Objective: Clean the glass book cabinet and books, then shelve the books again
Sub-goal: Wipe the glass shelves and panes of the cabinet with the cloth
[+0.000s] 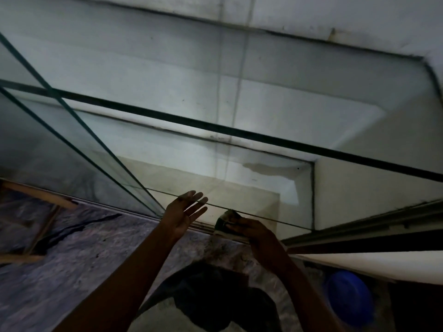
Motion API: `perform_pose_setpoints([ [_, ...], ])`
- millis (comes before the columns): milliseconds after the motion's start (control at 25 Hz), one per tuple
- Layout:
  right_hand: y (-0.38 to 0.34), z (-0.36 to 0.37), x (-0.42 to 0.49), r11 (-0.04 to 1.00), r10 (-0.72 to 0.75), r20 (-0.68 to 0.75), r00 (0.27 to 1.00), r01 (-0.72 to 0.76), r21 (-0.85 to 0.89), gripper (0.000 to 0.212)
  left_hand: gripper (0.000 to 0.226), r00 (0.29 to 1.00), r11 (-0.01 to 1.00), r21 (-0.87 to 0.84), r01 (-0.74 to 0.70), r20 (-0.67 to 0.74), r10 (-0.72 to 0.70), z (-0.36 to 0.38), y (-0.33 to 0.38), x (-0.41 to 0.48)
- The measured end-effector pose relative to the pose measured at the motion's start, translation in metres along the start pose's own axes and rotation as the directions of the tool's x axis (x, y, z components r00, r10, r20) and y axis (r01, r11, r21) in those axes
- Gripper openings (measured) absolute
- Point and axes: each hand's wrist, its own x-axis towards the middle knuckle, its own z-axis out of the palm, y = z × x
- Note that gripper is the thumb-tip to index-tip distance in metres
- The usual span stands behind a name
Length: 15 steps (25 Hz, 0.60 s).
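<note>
Glass book cabinet (167,56): standing with no books showing; cleaning step apparently running.
Lower glass shelf (239,185): seemingly being wiped along its front edge.
Blue basin (347,298): sitting on the floor below the cabinet's right front corner.
Left hand (184,212): hovering released, fingers straight, at that front edge.
Right hand (249,227): gripping a small greenish pad (224,222) against the same edge.
Next, probably: sweeping inward, pressing lightly on the glass.

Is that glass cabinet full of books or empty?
Empty: through the glass shelves only the bare white back wall shows, no books.
</note>
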Motion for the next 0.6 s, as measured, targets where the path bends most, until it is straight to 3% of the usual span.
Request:
perform_pose_setpoints([
  [120, 0.009, 0.007, 0.001, 1.0, -0.01, -0.027, 1.0, 0.009, -0.024, 0.058, 0.011, 0.996, 0.997, 0.023, -0.079, 0.032, 0.078, -0.002, -0.005, 0.004],
  [240, 0.025, 0.014, 0.013, 1.0, 0.009, -0.064, 0.998, -0.008, 0.008, 0.038, 0.012, 0.986, 0.987, -0.008, -0.159, 0.055, 0.159, -0.007, -0.011, 0.008],
  [320, 0.04, 0.025, 0.027, 0.999, 0.04, -0.115, 0.993, -0.04, -0.005, 0.039, 0.009, 0.974, 0.976, -0.026, -0.215, 0.065, 0.217, -0.01, -0.017, 0.011],
  [440, 0.071, 0.041, 0.055, 0.997, -0.079, -0.184, 0.98, 0.073, -0.039, 0.034, 0.006, 0.948, 0.952, -0.054, -0.301, 0.093, 0.305, -0.013, -0.025, 0.017],
  [600, 0.103, 0.062, 0.097, 0.951, -0.239, -0.177, 0.955, 0.193, -0.243, 0.034, 0.012, 0.905, 0.911, -0.092, -0.402, 0.109, 0.41, -0.01, -0.029, 0.017],
])
